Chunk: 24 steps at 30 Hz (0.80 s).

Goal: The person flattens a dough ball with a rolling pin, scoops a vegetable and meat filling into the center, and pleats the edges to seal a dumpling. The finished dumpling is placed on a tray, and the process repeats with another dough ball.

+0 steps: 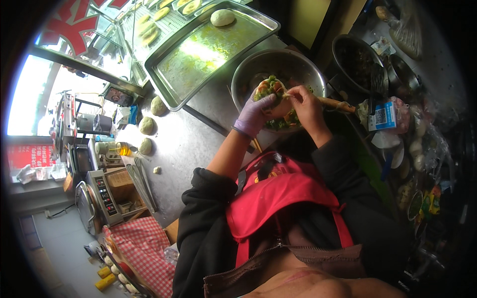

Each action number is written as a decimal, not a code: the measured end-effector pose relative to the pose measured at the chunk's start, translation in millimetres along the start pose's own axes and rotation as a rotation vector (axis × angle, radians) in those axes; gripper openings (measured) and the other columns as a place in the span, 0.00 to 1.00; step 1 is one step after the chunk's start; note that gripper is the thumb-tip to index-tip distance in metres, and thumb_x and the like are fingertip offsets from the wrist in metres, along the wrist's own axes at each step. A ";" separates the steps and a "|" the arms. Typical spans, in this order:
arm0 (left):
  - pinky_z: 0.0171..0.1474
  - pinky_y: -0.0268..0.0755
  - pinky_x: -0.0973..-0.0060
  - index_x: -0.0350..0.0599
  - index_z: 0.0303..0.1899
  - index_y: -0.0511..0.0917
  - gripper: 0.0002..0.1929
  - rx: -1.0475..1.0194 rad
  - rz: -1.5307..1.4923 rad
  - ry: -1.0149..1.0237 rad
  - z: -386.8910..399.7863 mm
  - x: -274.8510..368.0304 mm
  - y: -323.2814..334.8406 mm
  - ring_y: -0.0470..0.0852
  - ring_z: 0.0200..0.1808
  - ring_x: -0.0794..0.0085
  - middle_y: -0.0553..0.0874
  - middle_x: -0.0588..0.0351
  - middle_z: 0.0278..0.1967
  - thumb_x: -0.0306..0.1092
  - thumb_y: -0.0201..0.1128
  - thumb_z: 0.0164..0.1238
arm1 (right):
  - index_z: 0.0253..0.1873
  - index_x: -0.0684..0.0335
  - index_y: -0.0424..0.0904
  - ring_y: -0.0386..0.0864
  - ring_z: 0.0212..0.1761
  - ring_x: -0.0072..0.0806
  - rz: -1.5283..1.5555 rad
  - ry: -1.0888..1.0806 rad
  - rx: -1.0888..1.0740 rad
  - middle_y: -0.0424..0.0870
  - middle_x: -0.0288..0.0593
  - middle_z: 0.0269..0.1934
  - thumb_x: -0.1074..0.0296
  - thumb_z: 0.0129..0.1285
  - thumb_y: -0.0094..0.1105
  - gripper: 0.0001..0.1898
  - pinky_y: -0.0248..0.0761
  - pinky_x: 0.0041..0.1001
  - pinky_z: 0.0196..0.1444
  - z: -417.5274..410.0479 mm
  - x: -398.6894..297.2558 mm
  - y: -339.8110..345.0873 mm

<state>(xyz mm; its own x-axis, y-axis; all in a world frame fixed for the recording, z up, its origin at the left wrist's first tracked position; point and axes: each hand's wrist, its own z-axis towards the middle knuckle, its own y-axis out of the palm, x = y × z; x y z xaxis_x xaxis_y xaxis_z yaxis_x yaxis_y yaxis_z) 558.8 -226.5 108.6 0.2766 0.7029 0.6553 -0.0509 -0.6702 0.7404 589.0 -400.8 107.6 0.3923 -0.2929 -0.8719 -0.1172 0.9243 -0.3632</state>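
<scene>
My left hand [259, 108], in a thin purple glove, cups a piece of dough [285, 92] heaped with filling [271, 86] of green and orange pieces. With its fingertips, my bare right hand [308, 111] pinches the edge of that dough. Both hands are over a wide steel bowl [311, 70], which holds more of the green and orange filling [277, 123]. A wooden handle [337, 104] sticks out over the bowl's right rim. The palm side of the glove and the underside of the dough are hidden.
Beyond the bowl, an oily metal tray [167, 76] holds one round dough ball [222, 17]. Greenish dough balls [146, 126] sit on the steel worktop [186, 149] near metal tongs [139, 182]. At right stand another steel bowl [352, 63] and a card with a printed code [383, 115].
</scene>
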 end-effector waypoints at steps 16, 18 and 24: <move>0.58 0.75 0.69 0.41 0.62 0.71 0.26 0.074 0.129 -0.022 8.0 -0.9 -17.5 0.82 0.53 0.67 0.82 0.53 0.52 0.23 0.66 0.60 | 0.54 0.69 0.79 0.79 0.43 0.19 0.451 0.405 -0.251 0.84 0.40 0.45 0.71 0.68 0.60 0.13 0.74 0.22 0.47 18.7 -3.5 -6.7; 0.57 0.75 0.70 0.41 0.62 0.71 0.26 0.108 0.139 -0.045 9.3 -2.7 -19.2 0.82 0.53 0.67 0.82 0.53 0.52 0.23 0.65 0.60 | 0.50 0.68 0.80 0.80 0.43 0.23 0.281 0.294 -0.227 0.84 0.40 0.44 0.73 0.66 0.61 0.10 0.74 0.23 0.47 16.0 -3.2 -4.8; 0.59 0.75 0.69 0.41 0.63 0.70 0.26 0.064 0.185 -0.117 15.0 1.2 -20.3 0.81 0.55 0.65 0.80 0.52 0.55 0.22 0.63 0.61 | 0.45 0.64 0.79 0.82 0.44 0.32 -0.123 -0.190 -0.028 0.82 0.41 0.43 0.79 0.62 0.62 0.08 0.76 0.26 0.46 10.5 -1.6 1.8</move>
<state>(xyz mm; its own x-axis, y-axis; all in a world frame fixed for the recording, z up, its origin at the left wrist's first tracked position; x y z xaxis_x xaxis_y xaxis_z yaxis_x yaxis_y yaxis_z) 574.6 -215.6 92.2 0.3780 0.5370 0.7542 -0.0511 -0.8013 0.5961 597.7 -396.1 111.7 0.5699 -0.3495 -0.7437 -0.0818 0.8764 -0.4746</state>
